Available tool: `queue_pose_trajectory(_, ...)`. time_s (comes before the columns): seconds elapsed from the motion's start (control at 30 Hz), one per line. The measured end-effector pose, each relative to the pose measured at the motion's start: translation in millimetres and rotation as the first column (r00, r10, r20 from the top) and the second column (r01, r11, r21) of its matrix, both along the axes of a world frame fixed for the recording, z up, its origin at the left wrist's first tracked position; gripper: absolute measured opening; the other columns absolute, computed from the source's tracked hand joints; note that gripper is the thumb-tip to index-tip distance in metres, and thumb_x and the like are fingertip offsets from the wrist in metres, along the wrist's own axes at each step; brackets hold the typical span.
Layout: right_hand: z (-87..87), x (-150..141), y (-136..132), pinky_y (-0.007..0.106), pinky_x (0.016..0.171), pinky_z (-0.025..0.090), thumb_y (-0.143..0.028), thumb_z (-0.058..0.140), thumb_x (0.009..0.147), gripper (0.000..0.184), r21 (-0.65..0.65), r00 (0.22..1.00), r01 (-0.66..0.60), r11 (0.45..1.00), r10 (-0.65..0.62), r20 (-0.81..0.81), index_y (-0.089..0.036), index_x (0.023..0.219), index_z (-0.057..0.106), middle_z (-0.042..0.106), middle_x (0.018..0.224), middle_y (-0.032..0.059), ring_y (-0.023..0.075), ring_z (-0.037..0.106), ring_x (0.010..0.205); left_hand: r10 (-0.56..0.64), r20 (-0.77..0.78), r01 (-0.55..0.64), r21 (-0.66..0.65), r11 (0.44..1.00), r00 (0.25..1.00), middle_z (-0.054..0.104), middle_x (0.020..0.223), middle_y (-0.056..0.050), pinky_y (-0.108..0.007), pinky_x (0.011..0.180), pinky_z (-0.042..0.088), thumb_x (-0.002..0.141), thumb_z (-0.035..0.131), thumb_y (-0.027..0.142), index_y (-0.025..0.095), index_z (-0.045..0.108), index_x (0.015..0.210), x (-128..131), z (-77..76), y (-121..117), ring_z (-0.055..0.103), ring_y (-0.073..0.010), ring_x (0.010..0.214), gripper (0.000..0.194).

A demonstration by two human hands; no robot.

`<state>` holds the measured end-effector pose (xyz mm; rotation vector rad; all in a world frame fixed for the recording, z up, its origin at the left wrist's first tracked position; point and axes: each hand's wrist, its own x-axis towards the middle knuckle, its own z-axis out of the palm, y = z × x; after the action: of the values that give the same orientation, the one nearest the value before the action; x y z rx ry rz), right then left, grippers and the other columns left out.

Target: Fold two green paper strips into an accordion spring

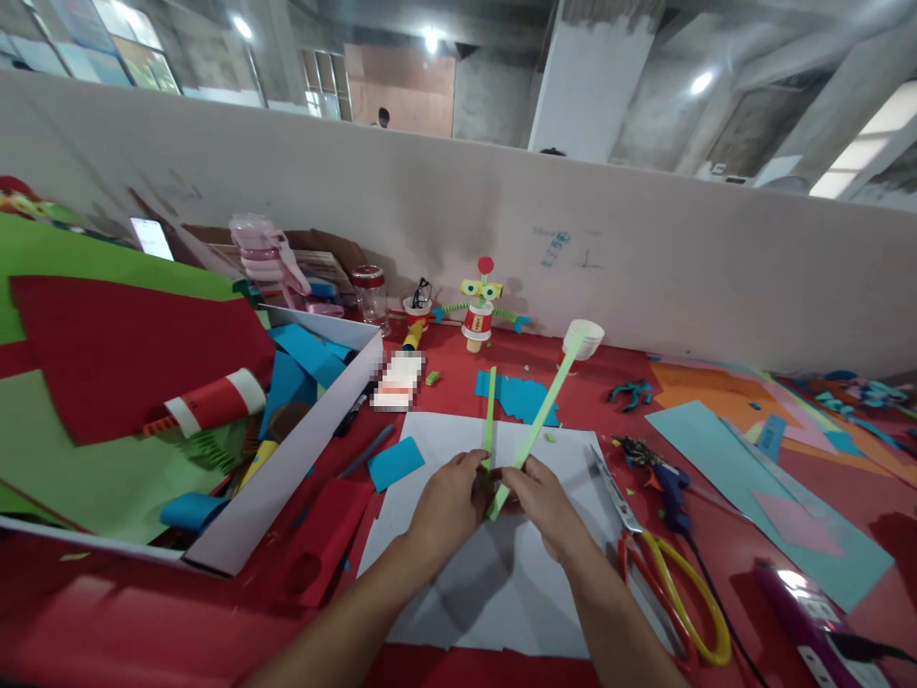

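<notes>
Above a white sheet of paper [444,564], my two hands meet at the lower ends of two green paper strips. My left hand [453,492] is closed, its fingertips pinching the shorter, narrow green paper strip [491,406], which stands upright. The longer light green paper strip [544,411] leans up to the right, pinched near its bottom by my right hand [541,497]. The strips' lower ends come close together between my fingers; whether they are joined I cannot tell. Behind them lie cut pieces of blue paper [526,397].
Scissors [627,511] and a glue gun [670,487] lie right, before coloured sheets [716,459]. A white box [301,459] of paper scraps stands left. At the back are a paper-cup figure [479,320], white cups [584,339] and a jar [371,298].
</notes>
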<state>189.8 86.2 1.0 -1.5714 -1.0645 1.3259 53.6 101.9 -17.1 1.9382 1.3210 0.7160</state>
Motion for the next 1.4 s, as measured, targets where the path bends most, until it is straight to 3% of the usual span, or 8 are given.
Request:
queue_pose_trajectory(0.3, -18.8, -2.9, -2.2, 0.025, 0.058, 0.048, -0.029, 0.048, 0.077, 0.011, 0.147, 0.988, -0.06, 0.987, 0.037, 0.153, -0.02, 0.082, 0.053, 0.06, 0.071, -0.0009, 0.0146, 0.058, 0.064, 0.104, 0.284, -0.017, -0.294, 0.956, 0.953, 0.066, 0.096, -0.006, -0.025, 0.064, 0.049, 0.067, 0.053, 0.007, 0.019, 0.052, 0.121, -6.7, -3.0, 7.0, 0.063, -0.0149, 0.075, 0.056)
queue_pose_trajectory(0.43, -8.4, -4.0, -5.0, 0.026, 0.06, 0.05, -0.029, 0.049, 0.078, 0.01, 0.109, 0.997, -0.054, 0.993, 0.047, 0.069, -0.021, 0.083, 0.053, 0.063, 0.079, 0.001, 0.0152, 0.061, 0.066, 0.279, 0.434, 0.005, -0.548, 0.836, 0.857, 0.062, 0.088, -0.004, -0.025, 0.06, 0.046, 0.058, 0.058, 0.004, 0.014, 0.028, 0.14, -10.5, 1.8, 7.5, 0.06, -0.0139, 0.07, 0.088)
queue_pose_trajectory(0.5, 1.9, -2.2, -6.8, 0.027, 0.064, 0.05, -0.029, 0.052, 0.078, 0.012, 0.124, 0.997, -0.07, 0.99, 0.072, -0.007, -0.02, 0.085, 0.055, 0.065, 0.082, 0.0015, 0.0153, 0.061, 0.07, 0.312, 0.459, 0.056, -0.629, 0.776, 0.832, 0.06, 0.077, 0.0, -0.024, 0.061, 0.044, 0.055, 0.057, 0.001, 0.013, 0.033, 0.138, -11.3, 10.1, 4.9, 0.057, -0.013, 0.067, 0.087)
queue_pose_trajectory(0.6, 15.0, 6.0, -6.7, 0.026, 0.067, 0.048, -0.034, 0.06, 0.075, 0.018, 0.186, 0.979, -0.064, 0.98, 0.098, -0.18, -0.018, 0.085, 0.058, 0.067, 0.085, 0.0029, 0.0148, 0.061, 0.074, 0.229, 0.531, 0.192, -0.622, 0.759, 0.816, 0.058, 0.068, 0.002, -0.023, 0.062, 0.042, 0.054, 0.059, 0.002, 0.013, 0.064, 0.104, -10.7, 20.0, 0.9, 0.054, -0.0116, 0.064, 0.051)
queue_pose_trajectory(0.7, 18.5, 17.0, -2.4, 0.024, 0.063, 0.045, -0.039, 0.067, 0.071, 0.025, 0.192, 0.944, 0.063, 0.979, 0.004, -0.329, -0.018, 0.082, 0.057, 0.066, 0.081, 0.0024, 0.0136, 0.06, 0.071, 0.235, 0.58, 0.179, -0.567, 0.804, 0.78, 0.059, 0.064, 0.0, -0.024, 0.064, 0.042, 0.062, 0.065, 0.014, 0.014, 0.069, 0.074, -9.5, 21.5, 0.7, 0.054, -0.0122, 0.065, 0.013)
queue_pose_trajectory(0.83, 11.6, 21.0, 3.8, 0.022, 0.057, 0.04, -0.044, 0.073, 0.065, 0.035, 0.103, 0.964, 0.14, 0.985, -0.112, -0.241, -0.017, 0.078, 0.055, 0.061, 0.066, -0.0013, 0.0119, 0.058, 0.061, 0.368, 0.627, 0.099, -0.582, 0.807, 0.686, 0.065, 0.069, -0.004, -0.027, 0.065, 0.046, 0.071, 0.067, 0.035, 0.013, 0.068, 0.086, -10.8, 18.9, 5.9, 0.06, -0.0143, 0.065, 0.026)
queue_pose_trajectory(1.1, -2.5, 6.8, 4.6, 0.021, 0.054, 0.043, -0.042, 0.063, 0.075, 0.025, 0.263, 0.998, 0.025, 0.964, -0.008, -0.065, -0.018, 0.076, 0.054, 0.059, 0.063, -0.0025, 0.0108, 0.057, 0.057, 0.396, 0.658, 0.193, -0.636, 0.747, 0.64, 0.065, 0.068, -0.004, -0.028, 0.063, 0.051, 0.073, 0.065, 0.047, 0.015, 0.059, 0.079, -12.8, 18.4, 8.6, 0.063, -0.0145, 0.062, 0.032)
queue_pose_trajectory(1.4, -3.5, 6.0, 2.4, 0.021, 0.054, 0.046, -0.038, 0.055, 0.081, 0.019, 0.308, 0.999, -0.017, 0.951, 0.028, -0.033, -0.02, 0.082, 0.052, 0.06, 0.063, -0.0034, 0.0112, 0.061, 0.056, 0.334, 0.657, 0.238, -0.624, 0.745, 0.676, 0.058, 0.064, 0.003, -0.024, 0.066, 0.048, 0.061, 0.076, 0.023, 0.017, 0.056, 0.071, -14.4, 21.0, 6.8, 0.06, -0.0117, 0.068, 0.023)
